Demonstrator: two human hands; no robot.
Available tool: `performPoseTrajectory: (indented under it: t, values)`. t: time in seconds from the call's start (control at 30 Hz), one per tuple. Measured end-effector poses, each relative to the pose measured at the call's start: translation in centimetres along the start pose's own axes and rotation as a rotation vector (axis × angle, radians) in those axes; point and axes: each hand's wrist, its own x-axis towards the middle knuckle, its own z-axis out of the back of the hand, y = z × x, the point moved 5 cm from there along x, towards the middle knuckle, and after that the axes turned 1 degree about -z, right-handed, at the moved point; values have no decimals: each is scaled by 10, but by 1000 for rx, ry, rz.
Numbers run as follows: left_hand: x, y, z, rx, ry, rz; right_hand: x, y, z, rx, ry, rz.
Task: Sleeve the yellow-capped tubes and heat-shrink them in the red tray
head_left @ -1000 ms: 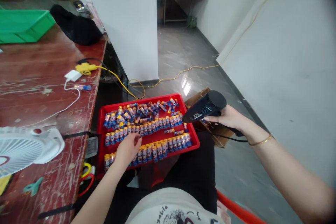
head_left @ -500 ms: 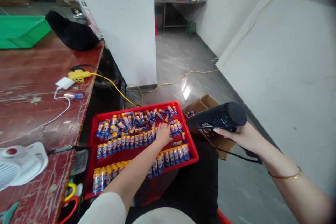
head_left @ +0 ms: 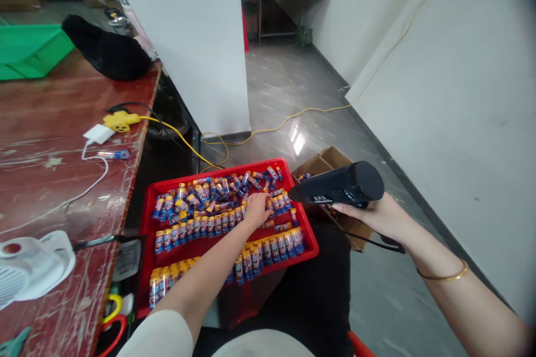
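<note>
A red tray [head_left: 312, 245] lies across my lap, holding many small clear bottles with yellow caps and blue printed labels. Upright bottles [head_left: 204, 227] stand in a row across its middle, and more upright ones [head_left: 274, 248] line the near side. Loose bottles [head_left: 209, 192] lie jumbled at the far side. My left hand [head_left: 256, 209] reaches over the middle row, thumb and fingers bent around a small bottle [head_left: 270, 206] there. My right hand [head_left: 385, 215] is wrapped round the handle of a black hair dryer [head_left: 339, 185], its nozzle pointing at the tray's right end.
An open cardboard box [head_left: 329, 159] with bottles inside stands on the floor right of the tray. On the red table [head_left: 62, 189] at left are a green bin [head_left: 37, 53], a black cap [head_left: 111, 53], a yellow socket [head_left: 121, 121] and a white fan-like appliance [head_left: 37, 268]. A yellow cord [head_left: 288, 118] crosses the floor.
My left hand has shifted slightly left along the row, its fingers more bent. The hair dryer has moved a little left, its nozzle now closer to the tray's right rim.
</note>
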Motion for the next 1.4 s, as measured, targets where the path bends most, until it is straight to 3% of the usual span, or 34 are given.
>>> performPoseTrajectory:
  t: [0.2, 0.33, 0.43, 0.6, 0.8, 0.9, 1.03, 1.17, 1.4]
  values:
    - [4, -5, 19, -135, 18, -65, -3, 3, 4, 105, 3, -6]
    - [-18, 3, 38, -154, -34, -162, -4, 6, 3, 110, -37, -3]
    - [-38, 16, 38, -132, -33, -202, -6, 8, -6, 151, -40, -4]
    - [-55, 34, 35, -65, -95, -151, -11, 14, -30, 256, 40, -5]
    - [-61, 40, 58, 45, -183, 9, -12, 24, -38, 274, 89, 57]
    - [-50, 33, 57, 107, -180, 98, -9, 26, -36, 211, 11, 75]
    - [-17, 16, 35, 208, -93, 230, -5, 24, -28, 126, -132, 60]
    - [8, 7, 22, 279, -5, 343, -5, 11, -20, 126, -121, 21]
    - [39, 29, 55, 246, 22, 362, 3, -3, -5, 105, -151, -2]
